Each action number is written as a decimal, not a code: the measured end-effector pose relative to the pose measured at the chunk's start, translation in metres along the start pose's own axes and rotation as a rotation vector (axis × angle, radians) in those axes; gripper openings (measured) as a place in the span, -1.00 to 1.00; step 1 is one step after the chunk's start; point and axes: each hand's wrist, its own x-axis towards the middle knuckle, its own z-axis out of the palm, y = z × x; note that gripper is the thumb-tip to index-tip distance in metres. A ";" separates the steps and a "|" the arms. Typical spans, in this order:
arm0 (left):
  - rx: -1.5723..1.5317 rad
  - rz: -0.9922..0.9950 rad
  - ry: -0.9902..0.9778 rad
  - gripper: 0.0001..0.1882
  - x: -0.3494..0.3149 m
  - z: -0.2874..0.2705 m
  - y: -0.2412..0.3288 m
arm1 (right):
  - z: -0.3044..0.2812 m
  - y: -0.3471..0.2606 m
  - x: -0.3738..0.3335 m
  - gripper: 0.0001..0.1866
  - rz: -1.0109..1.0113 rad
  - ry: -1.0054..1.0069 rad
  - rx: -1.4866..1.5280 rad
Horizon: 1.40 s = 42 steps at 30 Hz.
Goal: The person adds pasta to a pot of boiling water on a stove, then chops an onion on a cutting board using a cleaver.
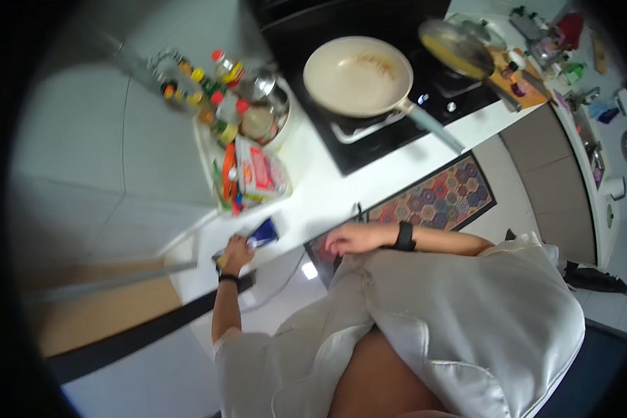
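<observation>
My left hand (237,255) is closed around a blue packet (263,234) on the white counter near its front edge. The packet's dark blue end sticks out beyond my fingers, and a bit of yellow shows on the other side of the hand. In front of the counter edge, my right hand (350,239) hangs in the air with its fingers loosely bent and nothing visible in them. Both wrists wear dark bands. Closest to the left hand stands a white bin (275,197) of packets and bags, including a red-and-white packet (259,167).
Behind are several sauce bottles (228,68) and a round container with metal lids. A cream frying pan (355,76) sits on the black stove (355,157), its handle jutting over the counter. Another lidded pan (456,49) stands farther right. A patterned mat (435,195) covers part of the floor.
</observation>
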 end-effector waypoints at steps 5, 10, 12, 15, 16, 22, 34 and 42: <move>-0.631 -0.383 -0.217 -0.61 0.005 -0.071 0.086 | 0.007 -0.052 0.011 -0.85 0.130 0.191 0.289; -1.400 -0.344 0.183 -0.69 -0.006 -0.128 0.163 | 0.017 -0.103 0.033 -0.83 0.007 0.534 0.278; -1.504 -0.361 0.301 -0.70 -0.012 -0.141 0.183 | 0.023 -0.117 0.041 -0.85 -0.086 0.616 0.244; -1.483 -0.371 0.424 -0.67 -0.017 -0.161 0.200 | 0.023 -0.120 0.053 -0.87 -0.192 0.654 0.022; -1.470 -0.373 0.447 -0.60 -0.020 -0.158 0.200 | 0.026 -0.127 0.057 -0.89 -0.178 0.682 -0.007; -1.444 -0.259 0.568 -0.56 -0.040 -0.159 0.211 | 0.036 -0.153 0.060 -0.90 -0.194 0.694 -0.119; -1.482 -0.079 0.569 -0.37 -0.053 -0.165 0.213 | 0.054 -0.172 0.056 -0.79 -0.187 0.608 -0.166; -1.263 -0.011 0.385 -0.31 -0.054 -0.174 0.218 | 0.050 -0.171 0.048 -0.68 -0.115 0.644 -0.491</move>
